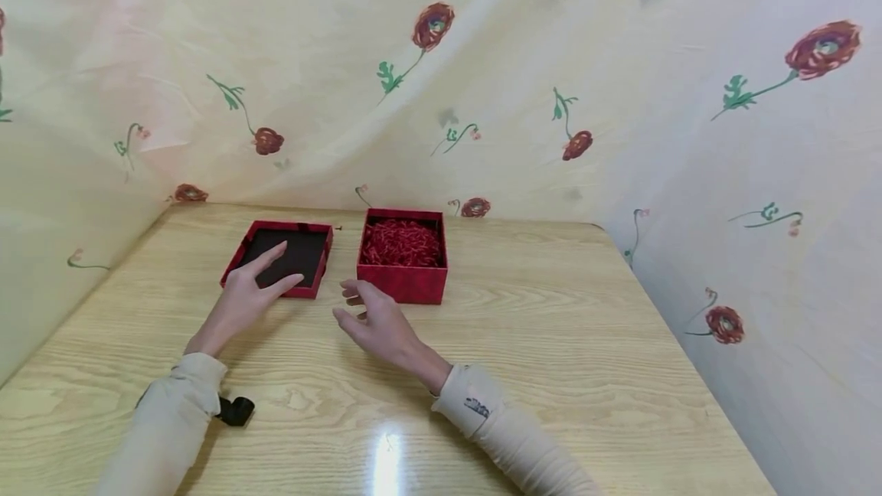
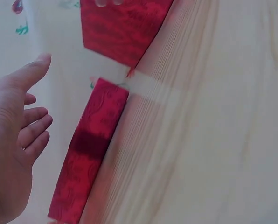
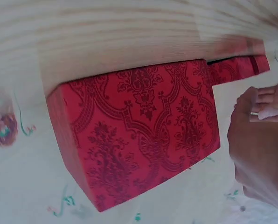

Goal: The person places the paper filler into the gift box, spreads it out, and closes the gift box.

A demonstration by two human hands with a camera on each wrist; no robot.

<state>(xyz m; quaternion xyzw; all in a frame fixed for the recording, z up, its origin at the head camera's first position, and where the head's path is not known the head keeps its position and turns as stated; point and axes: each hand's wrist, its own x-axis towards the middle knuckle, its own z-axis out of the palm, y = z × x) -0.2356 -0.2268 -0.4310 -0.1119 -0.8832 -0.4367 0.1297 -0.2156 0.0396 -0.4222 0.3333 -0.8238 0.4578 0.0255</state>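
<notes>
- Sleeves (image 1: 510, 435), pale: both slanting in from the near side; small black object (image 1: 237, 411) beside the left cuff, identity unclear.
- Right hand (image 1: 386, 327): closer of the pair to the deep red box (image 1: 403, 288), just off its near left corner. Fingers loosely bent, grasping nothing; tips aimed leftward and away, toward the gap between box and shallow red lid (image 1: 296, 293). Visible space to the box wall in the right wrist view.
- Left hand (image 1: 244, 297): above the near left part of the lid, apart from its side in the left wrist view. Thumb and forefinger extended and well parted, other fingers slightly bent; nothing held, released.
- Lid: on the table (image 1: 586, 327), left of the box, dark inside facing up. Nearly square, no marked long axis. Below and ahead of the left fingers, left hand nearer: judged the governing relation for any reach; right hand across the gap.
- Box: upright, mouth up, shredded red filler (image 1: 402, 243) inside; right of the lid, not touching.
- Beyond: flowered cloth (image 1: 331, 98), hanging behind the table.
</notes>
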